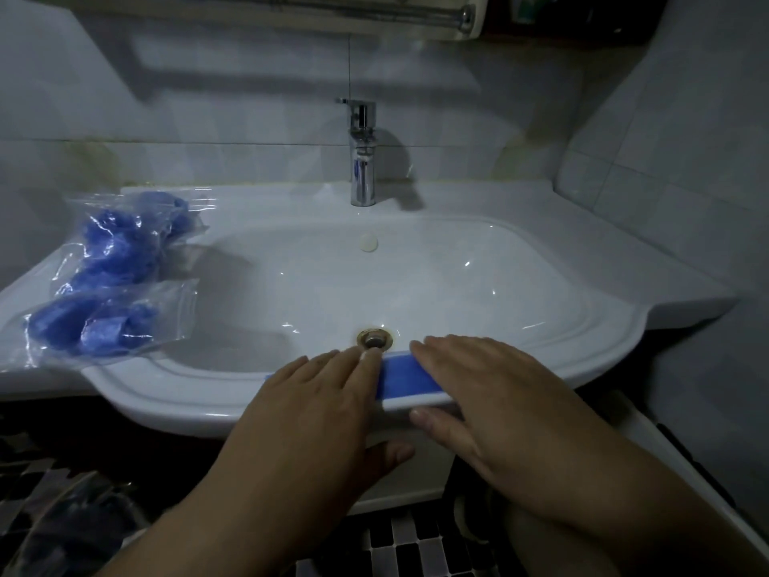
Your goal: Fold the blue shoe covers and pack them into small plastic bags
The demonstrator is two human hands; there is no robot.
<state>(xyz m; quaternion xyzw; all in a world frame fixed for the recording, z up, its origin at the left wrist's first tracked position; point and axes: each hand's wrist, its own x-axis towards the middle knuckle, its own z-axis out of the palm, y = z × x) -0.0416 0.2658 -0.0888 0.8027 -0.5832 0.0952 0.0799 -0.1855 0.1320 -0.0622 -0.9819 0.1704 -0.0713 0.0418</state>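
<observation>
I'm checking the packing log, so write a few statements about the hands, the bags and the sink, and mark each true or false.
1. The left hand and right hand press flat on a blue shoe cover on the front rim of the sink. True.
2. The filled plastic bags lie to the right of the basin. False: they lie on the left ledge.
3. Water runs from the faucet. False: no stream shows.
4. The plastic bags hold blue covers. True.
</observation>
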